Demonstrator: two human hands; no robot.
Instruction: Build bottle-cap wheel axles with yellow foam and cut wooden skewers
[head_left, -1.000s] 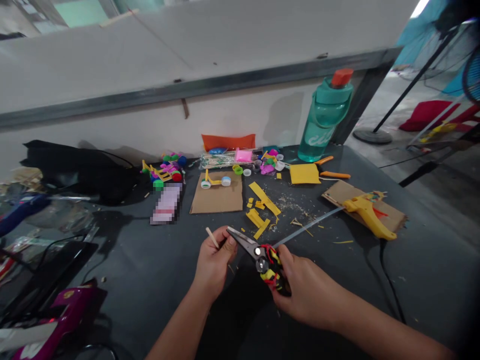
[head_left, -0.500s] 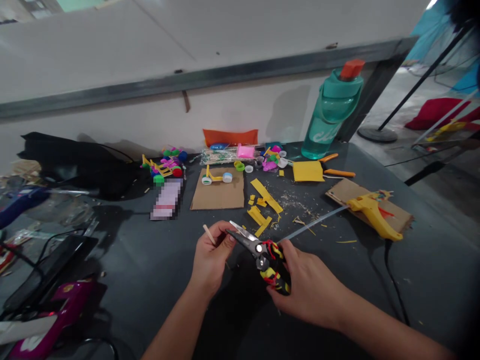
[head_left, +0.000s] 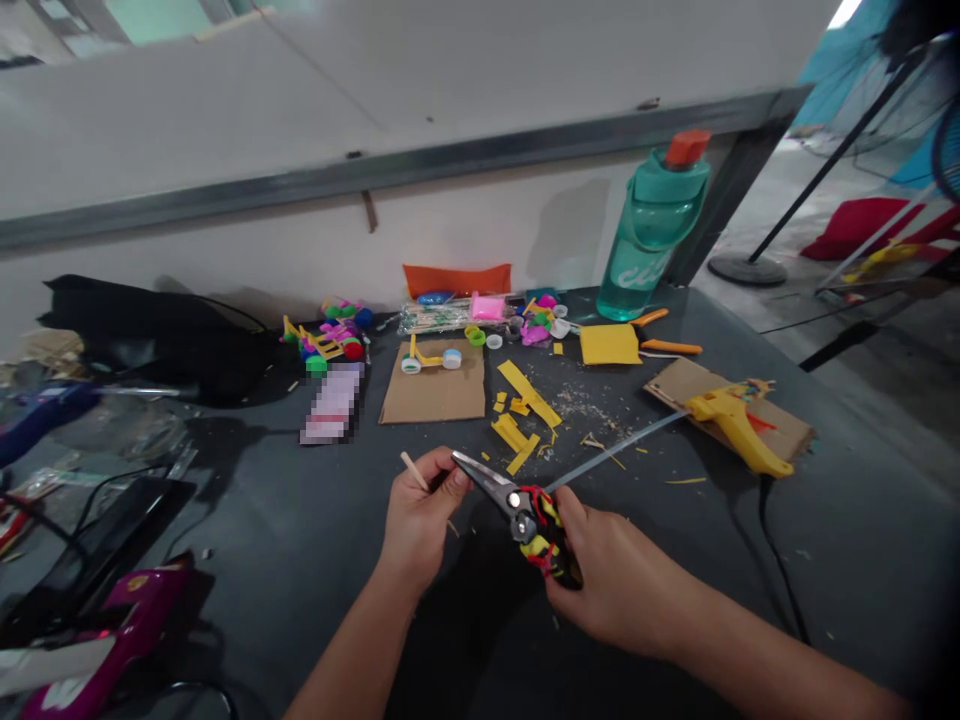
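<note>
My left hand (head_left: 418, 525) is closed around a thin pale wooden stick (head_left: 414, 470), whose end pokes up between thumb and fingers. Gripped in my right hand (head_left: 619, 580) are heavy-duty scissors (head_left: 517, 505) with black, yellow and red handles. The blades are closed, and their tips meet my left fingertips; whether anything lies between them is hidden. Beyond my hands lie cut yellow strips (head_left: 529, 392) and fine shavings. A small yellow scooter model (head_left: 431, 358) with white bottle-cap wheels stands on a cardboard square (head_left: 435, 400).
A yellow glue gun (head_left: 739, 420) rests on cardboard at right, its glue stick (head_left: 619, 450) reaching toward my right hand. A teal bottle (head_left: 645, 235) stands at the back right. Colourful small models (head_left: 330, 335) sit back left. A magenta hot tool (head_left: 124, 630) lies front left.
The scissors' blades and handles, which were apart, have come together. My left hand keeps hold of the stick in nearly the same place. The view has shifted slightly.
</note>
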